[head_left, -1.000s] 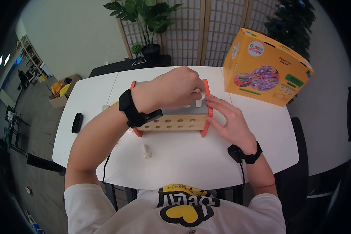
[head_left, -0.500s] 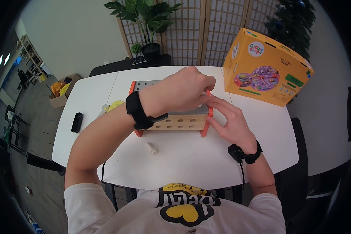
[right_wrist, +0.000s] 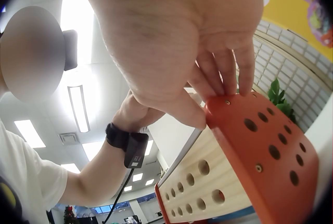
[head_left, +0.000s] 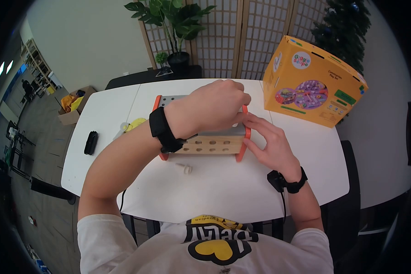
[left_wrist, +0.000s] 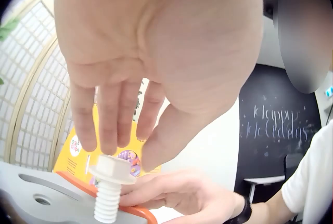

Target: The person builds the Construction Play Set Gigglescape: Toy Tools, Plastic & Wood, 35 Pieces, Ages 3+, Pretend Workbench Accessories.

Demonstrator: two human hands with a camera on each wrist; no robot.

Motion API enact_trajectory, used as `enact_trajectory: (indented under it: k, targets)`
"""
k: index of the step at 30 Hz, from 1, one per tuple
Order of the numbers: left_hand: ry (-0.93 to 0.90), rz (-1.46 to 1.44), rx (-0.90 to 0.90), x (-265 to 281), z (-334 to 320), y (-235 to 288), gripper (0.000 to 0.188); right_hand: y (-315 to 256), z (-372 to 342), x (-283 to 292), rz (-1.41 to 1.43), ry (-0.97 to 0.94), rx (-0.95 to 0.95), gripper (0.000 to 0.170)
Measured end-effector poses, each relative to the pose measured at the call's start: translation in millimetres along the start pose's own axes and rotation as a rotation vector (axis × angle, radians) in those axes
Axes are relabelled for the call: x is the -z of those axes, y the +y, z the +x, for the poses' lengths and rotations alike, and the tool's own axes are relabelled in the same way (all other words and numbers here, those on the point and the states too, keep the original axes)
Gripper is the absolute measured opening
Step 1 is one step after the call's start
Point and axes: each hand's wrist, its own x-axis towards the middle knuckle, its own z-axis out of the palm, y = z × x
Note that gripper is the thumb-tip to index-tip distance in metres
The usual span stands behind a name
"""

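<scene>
A toy workbench with a wooden front point(head_left: 214, 145), a grey top and orange end panels stands on the table. My left hand point(head_left: 217, 106) bends down over its right end. In the left wrist view its thumb and fingers pinch at the hex head of a white toy bolt point(left_wrist: 109, 190), whose threaded shaft points down near the grey top point(left_wrist: 47, 195). My right hand point(head_left: 269, 139) rests on the corner of the right end panel point(right_wrist: 265, 151), thumb at the front edge, straight fingers along the top. Another white bolt point(head_left: 185, 168) lies in front of the bench.
A yellow play-set box point(head_left: 308, 86) stands at the back right of the white table point(head_left: 223, 192). Left of the bench lie a yellow piece point(head_left: 135, 124) and a black case point(head_left: 91, 143). A potted plant point(head_left: 178, 59) stands behind.
My left wrist has turned and shifted right, covering the bolt more in the head view. The loose bolt has rolled right and toward the bench. The right hand has stayed in place.
</scene>
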Motion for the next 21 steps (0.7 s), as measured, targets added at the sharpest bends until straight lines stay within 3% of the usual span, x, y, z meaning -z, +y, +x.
enact_trajectory:
  k: [2,5,11,14,17,21]
  targets:
    - [-0.178,0.103,0.115,4.1,3.3,2.1,0.015,-0.8,0.1,0.2,-0.002,-0.007,-0.008,0.038]
    - [-0.161,0.059,0.037,1.3,3.6,-3.7,0.014,-1.1,1.0,-0.2,-0.002,-0.007,-0.011,0.037]
    - [-0.064,-0.179,-0.172,3.6,2.7,-17.0,0.017,-0.1,1.0,-0.2,-0.003,0.002,-0.006,0.035]
    - [0.108,-0.148,-0.071,-0.3,4.2,-10.3,0.018,-1.2,1.3,0.0,0.004,0.002,-0.018,0.035]
    - [-0.263,0.053,0.237,19.6,9.7,13.5,0.018,-1.0,0.3,0.2,0.02,-0.006,-0.036,0.035]
    - [-0.245,0.039,0.104,3.9,7.5,1.5,0.017,0.1,1.7,0.0,0.018,-0.006,-0.033,0.035]
